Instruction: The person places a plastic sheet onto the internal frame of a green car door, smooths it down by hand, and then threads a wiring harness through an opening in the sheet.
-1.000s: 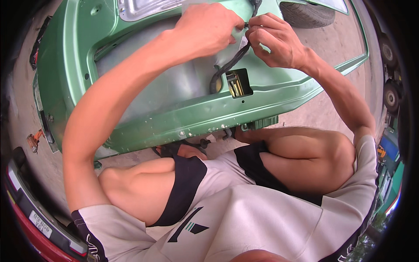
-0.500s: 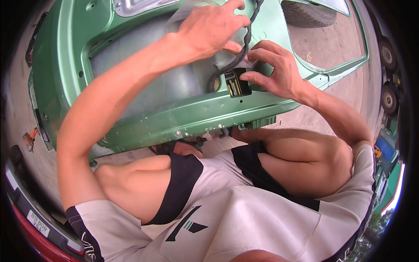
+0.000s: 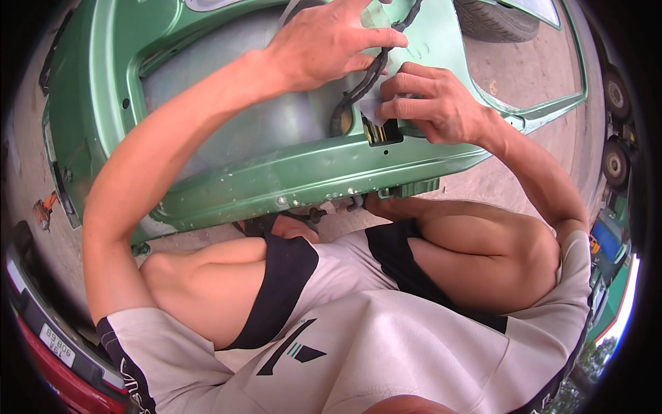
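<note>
A green car door panel (image 3: 227, 186) lies flat on the ground in front of my knees. A black wiring cable (image 3: 356, 88) runs up from a hole in the panel beside a small rectangular opening (image 3: 386, 132). My left hand (image 3: 324, 41) rests on the upper panel, thumb and fingers closed around the cable. My right hand (image 3: 434, 103) sits just right of the cable, above the opening. Its fingertips pinch a small white scrap (image 3: 372, 109) against the cable.
I am squatting, with both bare knees close under the panel's near edge. A tyre (image 3: 496, 17) stands at the top right and more wheels (image 3: 614, 162) at the right rim. A red car bumper (image 3: 48, 345) fills the lower left. An orange tool (image 3: 43, 210) lies on the ground.
Both hands came down from the upper cable toward the rectangular opening. My right hand now pinches the white scrap at the cable just above the opening; my left hand stays on the cable.
</note>
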Available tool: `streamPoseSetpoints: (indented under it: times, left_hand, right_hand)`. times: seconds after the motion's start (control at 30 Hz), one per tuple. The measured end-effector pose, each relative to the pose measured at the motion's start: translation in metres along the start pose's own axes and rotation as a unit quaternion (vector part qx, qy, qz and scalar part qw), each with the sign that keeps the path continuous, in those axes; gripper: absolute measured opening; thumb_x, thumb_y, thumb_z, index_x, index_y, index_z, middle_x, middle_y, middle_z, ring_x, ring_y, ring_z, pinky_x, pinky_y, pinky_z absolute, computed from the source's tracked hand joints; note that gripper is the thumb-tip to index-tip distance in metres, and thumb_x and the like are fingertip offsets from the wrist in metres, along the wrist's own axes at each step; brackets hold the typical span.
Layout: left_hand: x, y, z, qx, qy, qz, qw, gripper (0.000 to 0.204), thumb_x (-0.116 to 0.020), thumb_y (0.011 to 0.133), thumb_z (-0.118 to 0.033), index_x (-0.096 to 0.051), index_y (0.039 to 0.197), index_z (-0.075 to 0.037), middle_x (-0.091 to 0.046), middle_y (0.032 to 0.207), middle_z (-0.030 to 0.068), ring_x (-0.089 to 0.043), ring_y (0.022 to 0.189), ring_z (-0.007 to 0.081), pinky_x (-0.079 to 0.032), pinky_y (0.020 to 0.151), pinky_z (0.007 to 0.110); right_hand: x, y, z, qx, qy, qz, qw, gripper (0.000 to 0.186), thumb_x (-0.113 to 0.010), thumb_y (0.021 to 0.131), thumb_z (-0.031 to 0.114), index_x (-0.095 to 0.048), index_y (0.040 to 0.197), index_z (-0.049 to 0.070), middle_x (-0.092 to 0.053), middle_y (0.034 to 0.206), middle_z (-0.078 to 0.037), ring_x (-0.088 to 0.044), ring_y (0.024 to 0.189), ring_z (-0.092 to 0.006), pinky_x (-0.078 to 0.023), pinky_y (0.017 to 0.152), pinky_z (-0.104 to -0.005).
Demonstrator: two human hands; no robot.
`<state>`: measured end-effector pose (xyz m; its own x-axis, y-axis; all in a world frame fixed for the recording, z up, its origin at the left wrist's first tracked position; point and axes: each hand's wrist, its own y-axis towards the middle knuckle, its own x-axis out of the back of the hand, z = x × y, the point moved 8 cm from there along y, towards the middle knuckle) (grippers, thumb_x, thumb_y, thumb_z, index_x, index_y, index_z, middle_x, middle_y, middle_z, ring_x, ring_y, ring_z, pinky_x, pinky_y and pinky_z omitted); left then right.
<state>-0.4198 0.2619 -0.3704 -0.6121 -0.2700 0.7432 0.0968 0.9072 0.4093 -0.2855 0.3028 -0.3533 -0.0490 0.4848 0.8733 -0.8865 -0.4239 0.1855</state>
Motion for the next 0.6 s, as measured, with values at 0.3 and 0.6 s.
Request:
streamPoseSetpoints:
  times: [0.3,0.6]
  left_hand:
    - [0.006,-0.053,0.014,0.153,-0.102,0.076,0.98,0.016,-0.079,0.084,-0.006,-0.072,0.098,-0.001,-0.071,0.093,0.0112,-0.066,0.076,0.0332,-0.053,0.069,0.042]
    - [-0.024,-0.07,0.004,0.102,-0.213,0.086,0.968,0.018,-0.076,0.079,0.001,-0.075,0.097,-0.002,-0.069,0.088,0.0105,-0.067,0.076,0.0285,-0.052,0.068,0.038]
  right_hand:
    - [0.004,0.007,0.0,-0.086,0.047,-0.066,0.993,0.04,-0.085,0.077,0.022,-0.07,0.112,0.01,-0.066,0.098,-0.006,-0.066,0.084,-0.0323,-0.055,0.07,-0.0437]
    - [-0.003,0.027,0.006,-0.067,0.039,-0.019,0.997,0.04,-0.084,0.073,0.018,-0.065,0.106,0.006,-0.061,0.095,-0.009,-0.064,0.086,-0.0315,-0.054,0.069,-0.0457]
